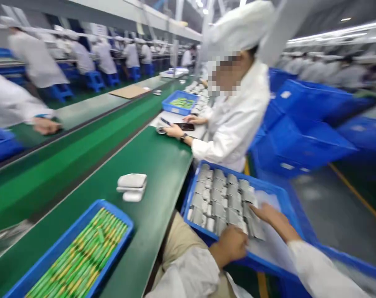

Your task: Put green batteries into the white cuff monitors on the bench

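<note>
A blue crate (278, 194) beside my lap holds rows of several silver-grey packets (220, 198). My left hand (233, 244) is curled at the crate's near edge, fingers closed against the front packets. My right hand (273, 217) lies on the packets at the right side of the rows, fingers pressed onto a packet (256, 225). Whether either hand has lifted a packet is unclear.
A green workbench (150, 165) carries a small stack of white cases (132, 186) and a blue tray of green strips (82, 252). A co-worker in white (237, 111) sits ahead handling a phone (184, 126). Blue bins (306, 132) stand right. Another person's hand (47, 125) rests at left.
</note>
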Available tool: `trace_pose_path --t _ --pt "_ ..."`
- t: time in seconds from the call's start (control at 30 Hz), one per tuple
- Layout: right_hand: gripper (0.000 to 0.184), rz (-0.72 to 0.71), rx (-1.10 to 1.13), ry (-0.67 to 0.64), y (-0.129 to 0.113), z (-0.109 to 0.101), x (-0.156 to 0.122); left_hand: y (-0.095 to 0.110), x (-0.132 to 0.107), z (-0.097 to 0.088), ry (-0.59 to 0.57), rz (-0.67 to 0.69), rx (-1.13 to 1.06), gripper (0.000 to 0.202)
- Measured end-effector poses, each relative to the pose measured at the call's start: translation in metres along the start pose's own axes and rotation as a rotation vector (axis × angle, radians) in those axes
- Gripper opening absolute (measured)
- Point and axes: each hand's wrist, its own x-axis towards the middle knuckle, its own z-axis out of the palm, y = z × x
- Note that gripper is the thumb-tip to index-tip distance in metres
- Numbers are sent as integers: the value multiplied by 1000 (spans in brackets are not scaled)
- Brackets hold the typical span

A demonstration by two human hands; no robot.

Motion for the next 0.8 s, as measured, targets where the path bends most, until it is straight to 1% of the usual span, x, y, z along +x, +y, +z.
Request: trace_pose_path --t 0.07,0.1,0.13,0.2,0.27,0.37,0.43,0.5,0.53,0.7,0.8 --pt "55 4 43 -4 -5 -22 28 -3 5 0 -27 24 -8 17" --pt "54 -4 75 34 -13 -27 49 -6 5 -2 -29 28 -10 22" --pt "55 0 101 45 -21 -30 69 -9 5 -5 -32 27 -13 24" --pt "60 7 146 48 -35 -26 105 -14 3 -11 -30 16 -16 26" --pt "67 10 181 34 -46 -16 127 -14 -1 -14 -23 -4 -18 27" --pt "83 24 217 11 -50 -1 142 -9 -2 -16 -15 -38 -25 26" --pt "93 34 238 3 -46 4 149 -6 -1 -17 -16 -51 -36 25" --pt "99 39 261 -3 -38 7 155 -4 1 -19 -20 -55 -50 24" --pt "99 42 273 -6 -34 8 158 -4 2 -20 -21 -56 -57 24" --pt "82 45 326 -4 -19 17 166 -3 0 -23 -23 -54 -76 23" --pt "80 42 332 66 -17 19 165 -3 -2 -22 -24 -46 -77 23"
